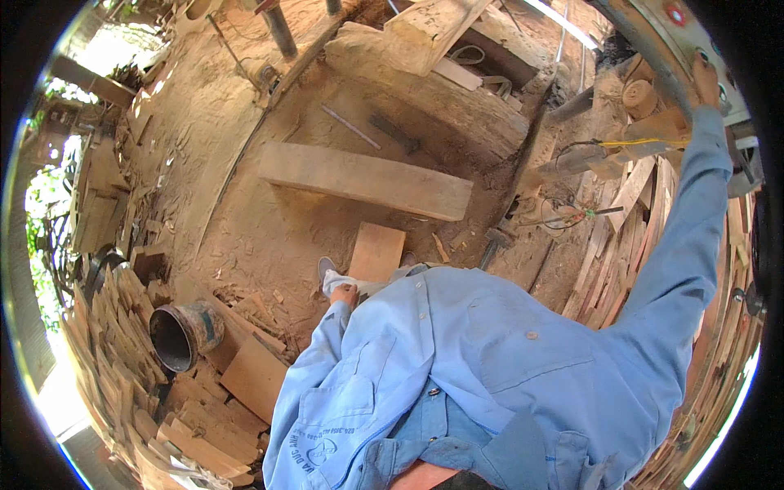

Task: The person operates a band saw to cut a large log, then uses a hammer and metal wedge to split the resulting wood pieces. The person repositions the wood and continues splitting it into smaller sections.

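My right hand (705, 82) is raised at the upper right against a pale control panel (676, 34) with round buttons. Its fingers stretch along the panel toward a dark button, and nothing shows in its grip. Low at my side, my left hand (345, 296) rests by my light trouser leg, fingers loosely bent and no object visible in it. A flat wooden board (377, 251) lies by my shoe. Farther ahead a long squared timber (367, 181) lies across the dusty ground.
Beyond the timber sits a large log (433, 90) with a squared beam (433, 33) on top. A rail (237, 159) runs along the ground at left. Stacked slabs (106, 351) and a metal cylinder (173, 339) stand at left; more planks (625, 237) at right. A hammer (498, 238) lies nearby.
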Tool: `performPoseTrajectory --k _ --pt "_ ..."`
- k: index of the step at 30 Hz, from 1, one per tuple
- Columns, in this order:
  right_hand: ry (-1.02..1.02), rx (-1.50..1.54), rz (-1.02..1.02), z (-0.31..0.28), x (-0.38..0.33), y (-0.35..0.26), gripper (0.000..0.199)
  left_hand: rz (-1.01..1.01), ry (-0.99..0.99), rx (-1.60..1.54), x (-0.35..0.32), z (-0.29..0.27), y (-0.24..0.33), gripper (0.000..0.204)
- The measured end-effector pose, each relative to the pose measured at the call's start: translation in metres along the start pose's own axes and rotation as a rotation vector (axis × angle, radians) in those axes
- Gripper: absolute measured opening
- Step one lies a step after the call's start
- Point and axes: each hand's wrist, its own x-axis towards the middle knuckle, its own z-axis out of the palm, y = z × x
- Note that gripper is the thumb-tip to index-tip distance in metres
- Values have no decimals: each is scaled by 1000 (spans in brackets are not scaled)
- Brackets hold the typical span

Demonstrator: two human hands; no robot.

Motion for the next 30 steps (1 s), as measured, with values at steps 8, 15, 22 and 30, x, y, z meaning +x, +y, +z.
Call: performPoseTrajectory --k 8,15,22,30 --pt "152 -98 -92 -5 -23 -21 70 5 -26 24 1 -3 -4 50" --pt "213 -421 -369 -9 -43 -38 43 44 -98 22 29 8 -44 54" --pt "314 -703 -576 -9 -60 -49 22 -24 -102 99 27 -2 -44 58" --pt "255 -870 -555 -6 -64 -56 22 -8 -19 8 16 -6 -40 54"
